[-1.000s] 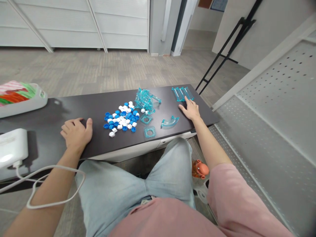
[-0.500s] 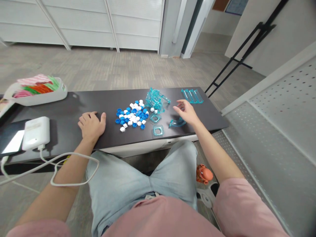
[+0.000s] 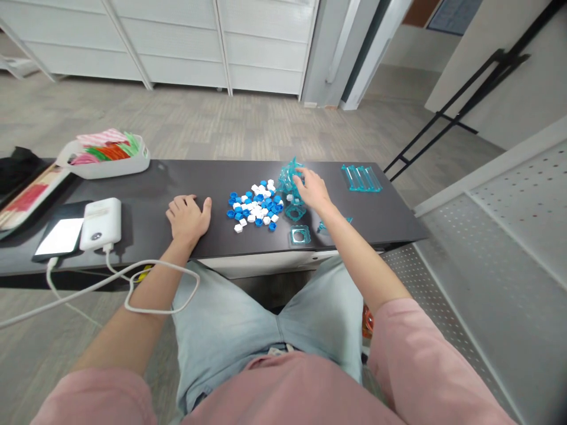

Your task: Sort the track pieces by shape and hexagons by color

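My left hand [image 3: 189, 217] lies flat on the dark tabletop with fingers spread, holding nothing. Over the pile of clear teal plastic pieces [image 3: 289, 172] is my right hand [image 3: 312, 188], its thumb and fingers apart and its fingertips at the pile's right side. Left of that pile, small blue and white hexagonal pieces [image 3: 257, 205] are scattered between my hands. Two teal square frames, one of them the front frame [image 3: 300, 235], sit below the pile. A curved teal piece [image 3: 322, 226] is partly hidden by my right forearm. Several teal bars [image 3: 361, 178] lie side by side at the right.
A white power bank [image 3: 101, 224] and a phone [image 3: 59, 236] lie at the left, joined to a white cable [image 3: 150, 265] that loops over my left forearm. Behind them stands a white basket [image 3: 115, 169] of colourful items. The table's edge [image 3: 398, 241] is at the right.
My right hand has moved left, from above the curved piece to the teal pile. My left hand stays on the table. The camera view has turned somewhat left.
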A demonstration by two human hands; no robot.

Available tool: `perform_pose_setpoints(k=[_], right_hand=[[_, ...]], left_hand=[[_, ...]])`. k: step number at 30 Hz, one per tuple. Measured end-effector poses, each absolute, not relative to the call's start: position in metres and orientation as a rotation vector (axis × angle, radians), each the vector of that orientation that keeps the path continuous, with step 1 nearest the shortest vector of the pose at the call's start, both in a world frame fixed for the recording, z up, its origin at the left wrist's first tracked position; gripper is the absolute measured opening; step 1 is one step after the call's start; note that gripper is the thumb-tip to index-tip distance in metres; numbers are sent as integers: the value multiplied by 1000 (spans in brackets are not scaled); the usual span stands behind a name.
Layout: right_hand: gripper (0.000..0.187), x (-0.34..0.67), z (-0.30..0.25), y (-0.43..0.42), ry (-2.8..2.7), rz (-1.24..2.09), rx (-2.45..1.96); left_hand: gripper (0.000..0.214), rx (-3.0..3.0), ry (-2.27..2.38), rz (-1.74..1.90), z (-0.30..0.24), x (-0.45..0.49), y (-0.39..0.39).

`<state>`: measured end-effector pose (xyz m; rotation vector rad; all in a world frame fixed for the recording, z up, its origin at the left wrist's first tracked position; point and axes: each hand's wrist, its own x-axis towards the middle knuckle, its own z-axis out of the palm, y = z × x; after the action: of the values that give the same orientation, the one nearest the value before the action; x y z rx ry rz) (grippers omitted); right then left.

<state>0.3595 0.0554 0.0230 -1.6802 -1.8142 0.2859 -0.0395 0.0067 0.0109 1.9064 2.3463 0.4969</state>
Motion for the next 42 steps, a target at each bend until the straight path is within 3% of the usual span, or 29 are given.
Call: perform_pose_setpoints(k=[9,15,28,35,39,42], right_hand=[[75,378,13,61,-1225,704,-1419],[73,383,18,53,-989,816,-1287],[71,400,43,14,-1055,841,-1182],[53,414,49,-13,-895,1039,-1083],[59,427,49,-35,-1020,954,-1188],[74,444,45,-55,-1227,770,-1331]], left_hand=[[70,1907,2340,498,13,-38,5],[70,1895,2337,474,16,-37,5],[72,1912,2341,478,15,-37,5],[74,1898,2335,488,14,-37,4],[75,1895,2332,483,16,-37,3],[76,1879,2323,455,19,-37,2]])
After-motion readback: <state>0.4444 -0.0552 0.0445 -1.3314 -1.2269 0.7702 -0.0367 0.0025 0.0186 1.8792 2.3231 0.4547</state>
